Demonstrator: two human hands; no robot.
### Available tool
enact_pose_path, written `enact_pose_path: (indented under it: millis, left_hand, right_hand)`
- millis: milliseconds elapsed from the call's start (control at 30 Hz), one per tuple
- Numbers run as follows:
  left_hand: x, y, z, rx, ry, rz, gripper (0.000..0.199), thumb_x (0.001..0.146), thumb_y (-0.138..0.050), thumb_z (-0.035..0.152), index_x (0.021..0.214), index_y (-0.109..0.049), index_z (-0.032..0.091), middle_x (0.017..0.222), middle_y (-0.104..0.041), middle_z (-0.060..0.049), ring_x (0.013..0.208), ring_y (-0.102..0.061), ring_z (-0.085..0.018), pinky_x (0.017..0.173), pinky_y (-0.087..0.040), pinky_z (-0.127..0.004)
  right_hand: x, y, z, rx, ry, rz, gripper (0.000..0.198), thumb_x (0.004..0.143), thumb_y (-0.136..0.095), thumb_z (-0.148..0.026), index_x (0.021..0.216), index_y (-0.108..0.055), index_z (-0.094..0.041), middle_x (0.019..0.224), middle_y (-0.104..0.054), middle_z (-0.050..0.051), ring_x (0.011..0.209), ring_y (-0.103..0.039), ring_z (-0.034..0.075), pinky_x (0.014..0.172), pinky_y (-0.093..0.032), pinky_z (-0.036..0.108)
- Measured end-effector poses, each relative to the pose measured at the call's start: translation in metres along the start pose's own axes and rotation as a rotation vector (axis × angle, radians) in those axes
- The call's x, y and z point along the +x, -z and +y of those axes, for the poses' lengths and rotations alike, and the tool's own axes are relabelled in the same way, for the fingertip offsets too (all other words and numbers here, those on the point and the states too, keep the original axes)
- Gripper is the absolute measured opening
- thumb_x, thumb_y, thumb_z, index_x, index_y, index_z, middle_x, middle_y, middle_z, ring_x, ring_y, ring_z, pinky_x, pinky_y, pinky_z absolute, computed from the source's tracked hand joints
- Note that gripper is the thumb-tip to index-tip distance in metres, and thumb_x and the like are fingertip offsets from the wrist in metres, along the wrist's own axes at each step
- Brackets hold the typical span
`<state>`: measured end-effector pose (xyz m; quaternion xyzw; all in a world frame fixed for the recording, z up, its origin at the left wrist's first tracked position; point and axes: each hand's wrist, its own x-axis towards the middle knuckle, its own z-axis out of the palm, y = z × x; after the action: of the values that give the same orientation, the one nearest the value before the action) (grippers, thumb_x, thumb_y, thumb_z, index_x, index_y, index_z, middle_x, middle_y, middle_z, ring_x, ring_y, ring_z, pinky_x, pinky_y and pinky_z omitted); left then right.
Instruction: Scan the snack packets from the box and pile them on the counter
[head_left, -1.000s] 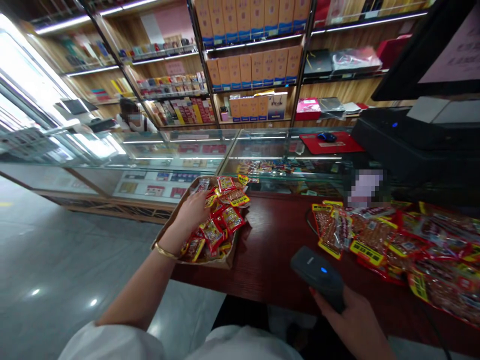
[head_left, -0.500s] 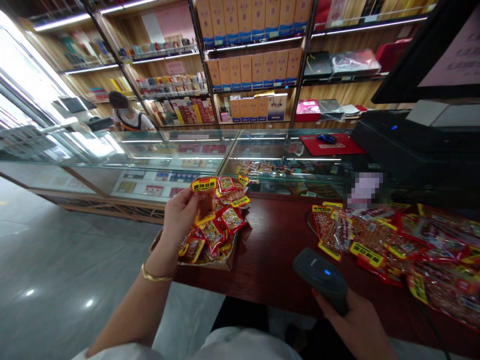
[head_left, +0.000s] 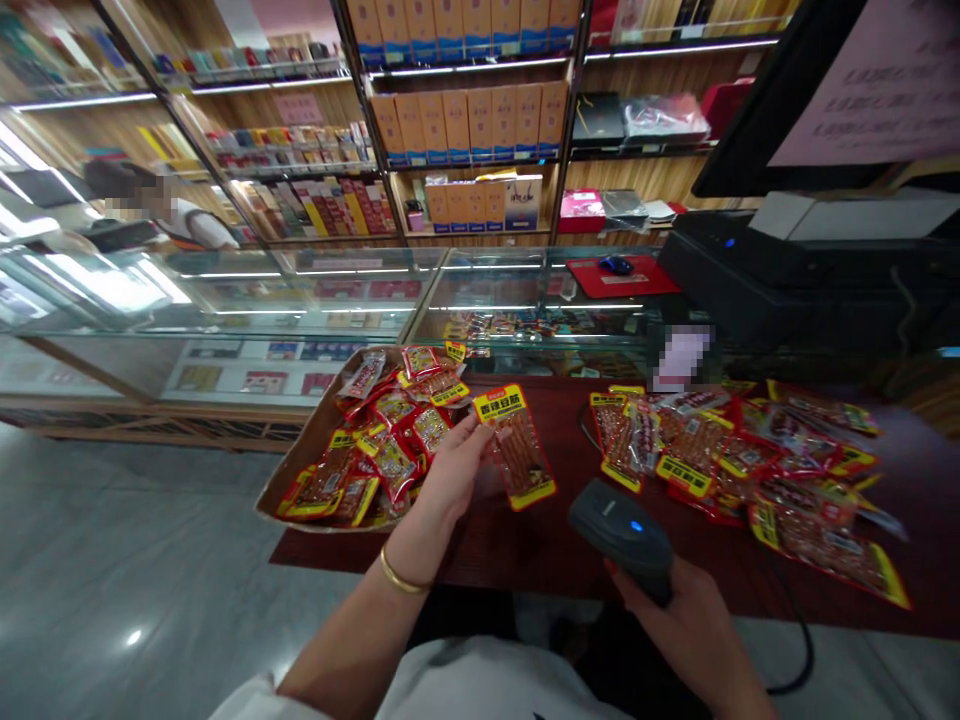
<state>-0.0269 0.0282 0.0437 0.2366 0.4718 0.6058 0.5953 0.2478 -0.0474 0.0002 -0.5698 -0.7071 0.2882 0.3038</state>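
Note:
Pinched at its left edge by my left hand [head_left: 452, 470] is a red and yellow snack packet [head_left: 517, 450], front face up, with brown strips visible through it. My right hand [head_left: 690, 615] is wrapped round the handle of a dark barcode scanner [head_left: 622, 530], whose blue light is lit. The scanner's head points toward the held packet, a short way apart from it. Left of my left hand, a shallow cardboard box [head_left: 289, 465] holds several similar packets [head_left: 394, 465]. On the right, more snack packets [head_left: 694, 450] lie in a loose pile on the dark wooden counter [head_left: 480, 545].
A glass display case [head_left: 337, 290] runs behind the counter. At the right stand a monitor [head_left: 787, 90] and a black machine [head_left: 810, 260]. A mouse [head_left: 616, 265] rests on a red mat [head_left: 630, 282]. Another person [head_left: 195, 225] is at the far left, before stocked shelves.
My left hand has moved right, carrying the packet from above the box toward the scanner. The packet's front now shows fully. My view has shifted, and the other person appears leaning further.

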Motion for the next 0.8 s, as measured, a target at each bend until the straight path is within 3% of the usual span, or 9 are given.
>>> enact_pose_path:
  millis: [100, 200, 267, 367, 433, 533, 800]
  left_hand:
    - [0.003, -0.004, -0.027, -0.225, 0.184, 0.016, 0.014, 0.085, -0.072, 0.026, 0.093, -0.070, 0.015, 0.086, -0.075, -0.006, 0.071, -0.068, -0.016, 0.068, -0.052, -0.027]
    - [0.010, -0.001, -0.050, -0.440, 0.377, 0.003, 0.014, 0.093, -0.055, 0.022, 0.084, -0.064, 0.016, 0.066, -0.063, -0.001, 0.054, -0.059, -0.013, 0.060, -0.051, -0.027]
    - [0.016, 0.002, -0.058, -0.573, 0.377, -0.038, 0.019, 0.094, -0.048, 0.022, 0.086, -0.064, 0.015, 0.060, -0.056, 0.001, 0.049, -0.053, -0.011, 0.058, -0.050, -0.026]
    - [0.024, 0.007, -0.064, -0.686, 0.294, -0.100, 0.037, 0.096, -0.045, 0.041, 0.105, -0.067, 0.013, 0.076, -0.067, -0.006, 0.063, -0.063, -0.016, 0.072, -0.056, -0.035]
    - [0.029, 0.010, -0.066, -0.710, 0.255, -0.125, 0.054, 0.095, -0.042, 0.056, 0.119, -0.065, 0.014, 0.103, -0.073, -0.014, 0.090, -0.070, -0.025, 0.087, -0.056, -0.047]
    - [0.037, 0.019, -0.071, -0.691, 0.282, -0.187, 0.066, 0.094, -0.038, 0.066, 0.129, -0.060, 0.014, 0.130, -0.067, -0.018, 0.117, -0.065, -0.034, 0.099, -0.050, -0.056]
    - [0.060, 0.045, -0.081, -0.513, 0.705, -0.555, 0.068, 0.093, -0.045, 0.058, 0.137, -0.051, 0.006, 0.130, -0.066, -0.026, 0.118, -0.066, -0.040, 0.099, -0.047, -0.058]
  right_hand:
    - [0.001, -0.001, 0.003, 0.011, 0.011, 0.012, 0.029, 0.086, -0.064, -0.047, 0.083, -0.077, -0.022, 0.065, -0.077, 0.003, 0.061, -0.074, 0.026, 0.073, -0.061, 0.033]
    - [0.002, -0.004, 0.004, 0.031, 0.009, -0.007, 0.027, 0.086, -0.064, -0.046, 0.085, -0.077, -0.022, 0.071, -0.079, 0.004, 0.065, -0.076, 0.026, 0.074, -0.061, 0.033]
    - [0.002, -0.006, 0.002, 0.053, 0.009, -0.037, 0.025, 0.087, -0.064, -0.044, 0.089, -0.077, -0.023, 0.079, -0.081, 0.004, 0.073, -0.078, 0.026, 0.076, -0.061, 0.032]
    - [0.001, -0.008, -0.001, 0.072, 0.013, -0.085, 0.023, 0.089, -0.064, -0.041, 0.099, -0.077, -0.024, 0.095, -0.083, 0.004, 0.088, -0.079, 0.026, 0.083, -0.061, 0.031]
    - [0.000, -0.009, -0.003, 0.072, 0.009, -0.098, 0.024, 0.090, -0.063, -0.039, 0.104, -0.076, -0.024, 0.102, -0.083, 0.005, 0.095, -0.078, 0.026, 0.086, -0.060, 0.032]
    - [0.000, -0.010, -0.001, 0.072, 0.014, -0.097, 0.026, 0.091, -0.062, -0.038, 0.108, -0.076, -0.024, 0.106, -0.082, 0.005, 0.099, -0.078, 0.027, 0.090, -0.059, 0.032]
    - [0.003, 0.000, 0.000, 0.054, 0.005, -0.285, 0.030, 0.089, -0.062, -0.034, 0.112, -0.076, -0.021, 0.105, -0.082, 0.006, 0.094, -0.077, 0.027, 0.091, -0.058, 0.035]
